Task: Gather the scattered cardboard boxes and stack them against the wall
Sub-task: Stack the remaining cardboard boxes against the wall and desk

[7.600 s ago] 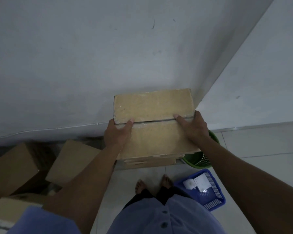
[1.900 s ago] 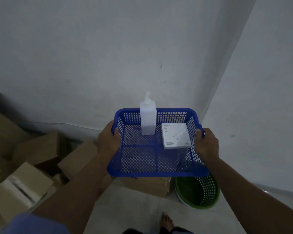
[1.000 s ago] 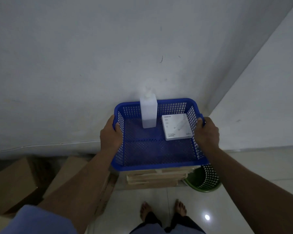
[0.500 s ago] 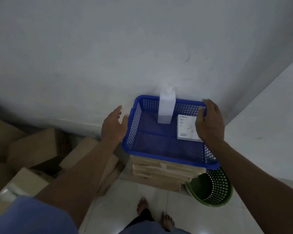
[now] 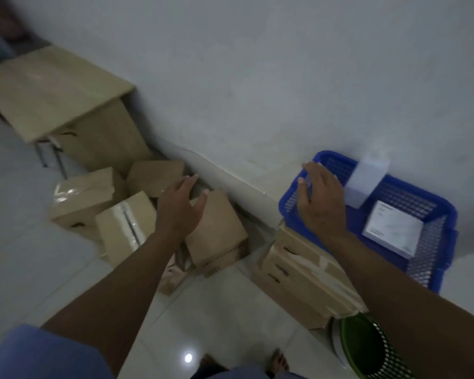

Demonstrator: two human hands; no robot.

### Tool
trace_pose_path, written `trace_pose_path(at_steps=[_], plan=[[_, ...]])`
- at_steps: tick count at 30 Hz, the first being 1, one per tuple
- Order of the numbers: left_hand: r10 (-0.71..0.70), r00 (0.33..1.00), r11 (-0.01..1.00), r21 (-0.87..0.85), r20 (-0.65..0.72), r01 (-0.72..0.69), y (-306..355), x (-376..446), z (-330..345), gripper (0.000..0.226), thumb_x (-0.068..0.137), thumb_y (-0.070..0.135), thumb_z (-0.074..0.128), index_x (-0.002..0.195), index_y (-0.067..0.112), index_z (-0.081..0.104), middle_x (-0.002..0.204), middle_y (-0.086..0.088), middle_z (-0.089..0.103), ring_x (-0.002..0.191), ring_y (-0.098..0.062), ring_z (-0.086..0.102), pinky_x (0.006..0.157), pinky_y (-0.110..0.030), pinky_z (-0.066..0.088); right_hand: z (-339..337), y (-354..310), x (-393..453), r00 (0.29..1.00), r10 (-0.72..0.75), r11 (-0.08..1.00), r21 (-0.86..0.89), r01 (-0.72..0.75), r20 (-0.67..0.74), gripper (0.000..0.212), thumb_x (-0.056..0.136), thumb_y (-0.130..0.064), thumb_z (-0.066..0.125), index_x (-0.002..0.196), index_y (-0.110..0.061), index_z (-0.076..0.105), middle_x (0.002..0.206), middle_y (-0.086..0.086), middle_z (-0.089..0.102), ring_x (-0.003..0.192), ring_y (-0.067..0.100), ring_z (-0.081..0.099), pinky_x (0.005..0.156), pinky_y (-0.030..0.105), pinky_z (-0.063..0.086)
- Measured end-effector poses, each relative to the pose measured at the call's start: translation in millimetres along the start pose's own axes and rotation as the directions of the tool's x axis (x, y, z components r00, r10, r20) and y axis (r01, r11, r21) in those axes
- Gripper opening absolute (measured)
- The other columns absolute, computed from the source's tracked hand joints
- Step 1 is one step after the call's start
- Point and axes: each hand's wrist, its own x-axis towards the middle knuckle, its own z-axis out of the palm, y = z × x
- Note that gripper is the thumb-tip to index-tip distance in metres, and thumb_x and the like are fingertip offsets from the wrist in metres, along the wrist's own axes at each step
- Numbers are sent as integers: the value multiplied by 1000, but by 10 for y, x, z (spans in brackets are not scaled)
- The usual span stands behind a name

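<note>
Several brown cardboard boxes lie scattered on the floor at the wall's foot, among them a tilted box (image 5: pixel 216 231), a taped box (image 5: pixel 125 225) and a shiny-topped box (image 5: pixel 84 194). My left hand (image 5: pixel 179 209) hovers open over the tilted box, fingers spread, holding nothing. To the right, a stack of cardboard boxes (image 5: pixel 298 272) stands against the wall with a blue plastic basket (image 5: pixel 430 255) on top. My right hand (image 5: pixel 322 198) rests open over the basket's left rim.
A white pump bottle (image 5: pixel 365 180) and a flat white box (image 5: pixel 391 232) sit in the basket. A green wastebasket (image 5: pixel 367 348) stands right of the stack. A large cardboard sheet on a metal frame (image 5: pixel 47 91) leans at the far left. My feet are at the bottom edge.
The basket now rests on the stack and both hands have let go of it. My view has swung left; my left hand has moved out over the scattered boxes.
</note>
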Motion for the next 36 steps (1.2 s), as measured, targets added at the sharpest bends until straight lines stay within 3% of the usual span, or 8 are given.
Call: trace_pose_path(at_steps=[3, 9, 14, 22, 25, 30, 36], plan=[[-60, 997, 997, 49, -46, 62, -438, -217, -291, 54, 93, 47, 57, 130, 9, 66, 122, -14, 69, 109, -35, 65, 88, -45, 55, 390, -347, -79, 996, -87, 995, 49, 86, 28, 40, 103, -29, 47, 135, -10, 60, 137, 11, 62, 129, 32, 57, 105, 56, 44], [-137, 990, 983, 118, -19, 138, -1257, -595, -726, 53, 97, 45, 61, 137, 10, 62, 134, -16, 64, 122, -32, 60, 97, -47, 51, 1176, -1018, -363, 971, -186, 979, 108, 171, 151, 40, 101, -27, 49, 132, -6, 61, 131, 14, 64, 121, 35, 60, 101, 52, 48], [-99, 991, 991, 104, 88, 89, -1811, -679, -850, 60, 92, 53, 56, 138, 13, 61, 136, -15, 63, 124, -32, 60, 98, -50, 52, 1640, -1479, -756, 965, -93, 995, 64, 80, 246, 46, 99, -33, 46, 132, -6, 61, 129, 17, 64, 117, 38, 60, 97, 52, 49], [70, 953, 997, 16, 296, -78, -2385, -356, -641, 65, 91, 58, 52, 136, 12, 62, 135, -16, 63, 122, -33, 60, 97, -50, 53, 2014, -1803, -1158, 979, 59, 998, -45, -51, 195, 45, 93, -28, 51, 128, -2, 63, 124, 19, 67, 114, 37, 64, 100, 51, 51], [149, 913, 986, 9, 380, -165, -2453, -145, -396, 65, 90, 57, 54, 135, 11, 63, 134, -16, 63, 120, -34, 61, 96, -51, 53, 2102, -1676, -1129, 972, 94, 993, -91, -75, 215, 42, 91, -22, 58, 126, 1, 64, 122, 20, 67, 114, 37, 63, 100, 47, 49], [245, 843, 963, -20, 479, -268, -2431, 180, -70, 65, 90, 55, 57, 135, 9, 63, 136, -17, 62, 125, -35, 59, 101, -52, 51, 2344, -1493, -1056, 927, 214, 976, -113, -188, 309, 49, 94, -32, 50, 129, -1, 64, 124, 20, 66, 117, 39, 63, 101, 51, 51], [346, 692, 915, -63, 633, -399, -2661, 776, 427, 59, 83, 44, 71, 132, 11, 66, 135, -16, 63, 121, -36, 61, 99, -53, 52, 2817, -1374, -976, 836, 401, 916, -164, -366, 374, 55, 92, -40, 51, 131, -3, 63, 130, 19, 65, 121, 39, 60, 103, 52, 50]])
